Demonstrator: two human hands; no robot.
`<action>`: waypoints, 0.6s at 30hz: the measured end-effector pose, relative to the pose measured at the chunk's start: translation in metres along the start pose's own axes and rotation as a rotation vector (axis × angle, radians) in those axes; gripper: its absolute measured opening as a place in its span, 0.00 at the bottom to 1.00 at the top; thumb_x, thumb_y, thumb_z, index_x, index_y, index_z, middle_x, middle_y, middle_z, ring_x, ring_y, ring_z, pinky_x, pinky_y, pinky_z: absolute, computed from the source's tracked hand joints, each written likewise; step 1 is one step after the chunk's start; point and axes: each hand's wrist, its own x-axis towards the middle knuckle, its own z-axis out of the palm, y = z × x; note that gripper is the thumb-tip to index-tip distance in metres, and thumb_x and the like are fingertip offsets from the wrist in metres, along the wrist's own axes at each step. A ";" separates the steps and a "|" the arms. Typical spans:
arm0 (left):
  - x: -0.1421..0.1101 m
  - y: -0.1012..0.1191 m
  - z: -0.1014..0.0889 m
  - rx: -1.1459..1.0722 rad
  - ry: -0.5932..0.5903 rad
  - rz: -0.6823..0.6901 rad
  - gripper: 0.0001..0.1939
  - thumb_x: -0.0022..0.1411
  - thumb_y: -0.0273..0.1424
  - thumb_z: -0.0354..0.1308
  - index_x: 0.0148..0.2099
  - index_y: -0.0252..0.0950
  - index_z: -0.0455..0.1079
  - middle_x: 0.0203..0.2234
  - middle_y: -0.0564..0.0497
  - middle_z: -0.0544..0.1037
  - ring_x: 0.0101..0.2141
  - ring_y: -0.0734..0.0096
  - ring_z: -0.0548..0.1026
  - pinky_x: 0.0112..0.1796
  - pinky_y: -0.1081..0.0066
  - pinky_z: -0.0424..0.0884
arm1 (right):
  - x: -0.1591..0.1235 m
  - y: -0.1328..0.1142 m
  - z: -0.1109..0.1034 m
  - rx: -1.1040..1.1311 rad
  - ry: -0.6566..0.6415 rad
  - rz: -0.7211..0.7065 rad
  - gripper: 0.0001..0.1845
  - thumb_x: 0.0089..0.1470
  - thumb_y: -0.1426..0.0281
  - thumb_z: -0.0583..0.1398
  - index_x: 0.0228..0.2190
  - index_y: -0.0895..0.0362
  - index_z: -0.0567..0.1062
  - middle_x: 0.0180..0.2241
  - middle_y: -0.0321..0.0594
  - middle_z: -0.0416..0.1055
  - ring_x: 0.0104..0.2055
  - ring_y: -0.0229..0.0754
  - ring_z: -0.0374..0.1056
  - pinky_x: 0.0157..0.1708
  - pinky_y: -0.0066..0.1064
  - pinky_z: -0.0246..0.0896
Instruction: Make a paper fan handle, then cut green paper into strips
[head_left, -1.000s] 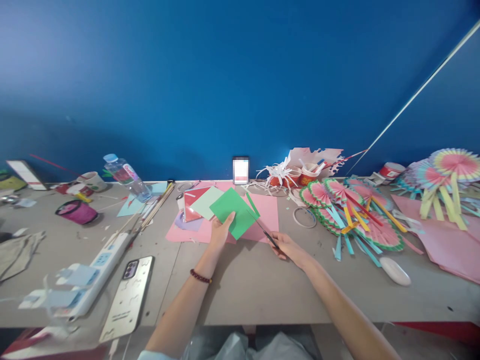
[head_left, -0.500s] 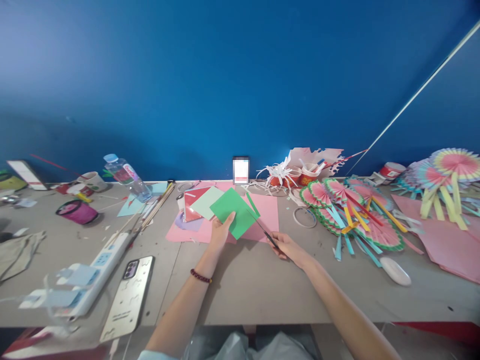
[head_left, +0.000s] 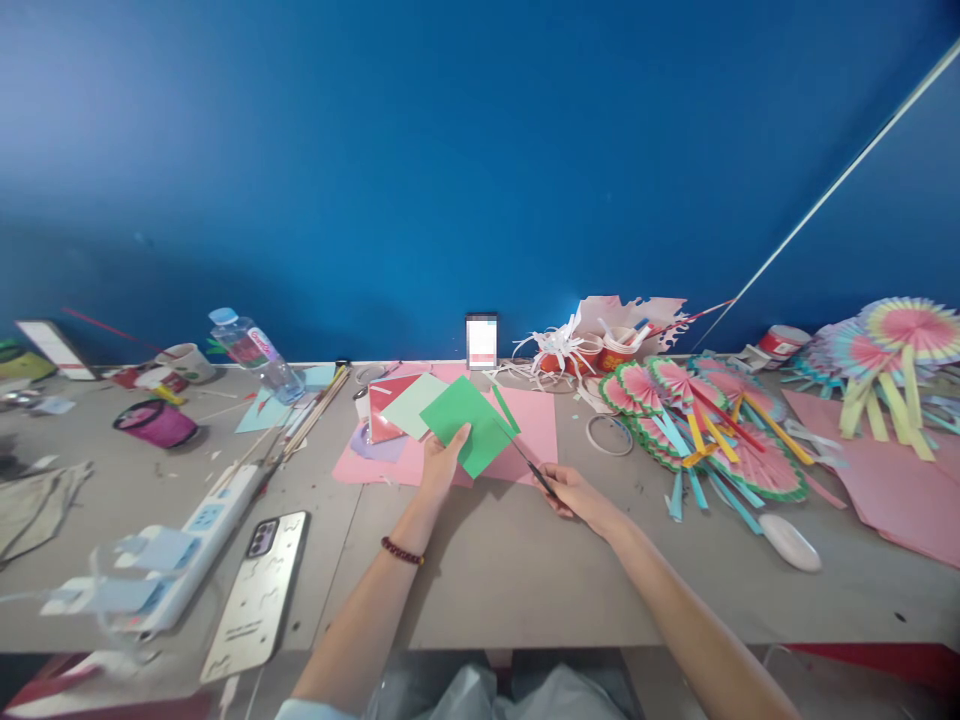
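Near side first. Silver phone lies by the bench front edge, left of both arms; white power strip beside it, plugs in its near half. White mouse-shaped thing sits toward the front right corner, pink paper stack beyond it on the right.

Left hand: clamped on green paper, thumb on top, lower left edge. Right hand: fingers closed round scissors, blades pointing up-left, reaching the paper's right corner. Can't tell if the blades are open.

Green paper is mid-bench, between front and back edges, over pink sheets; can't tell if it touches them. Narrow green strip just off its upper right edge. Pale green sheet and red packet show at its left.

White ring lies flat, right of the pink sheets. Pleated paper fans heaped right of that. Magenta holder tipped over, toward the left edge.

Back edge: tilted bottle on the left, lit screen upright at the middle against the blue wall, then white paper strips and red cups just right of it.
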 end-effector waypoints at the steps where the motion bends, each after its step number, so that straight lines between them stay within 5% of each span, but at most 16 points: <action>1: 0.000 0.000 0.000 -0.004 0.002 -0.003 0.28 0.35 0.46 0.77 0.36 0.33 0.80 0.37 0.40 0.85 0.43 0.47 0.82 0.47 0.54 0.77 | -0.001 -0.001 0.000 -0.001 0.002 0.001 0.27 0.38 0.46 0.66 0.24 0.55 0.65 0.12 0.23 0.55 0.14 0.26 0.44 0.14 0.20 0.34; 18: 0.003 -0.004 -0.003 -0.014 0.023 -0.024 0.28 0.35 0.45 0.77 0.37 0.33 0.80 0.40 0.40 0.84 0.44 0.48 0.82 0.46 0.56 0.78 | -0.001 -0.003 0.000 -0.005 0.010 0.027 0.29 0.35 0.45 0.68 0.23 0.55 0.66 0.12 0.24 0.55 0.14 0.26 0.44 0.15 0.20 0.34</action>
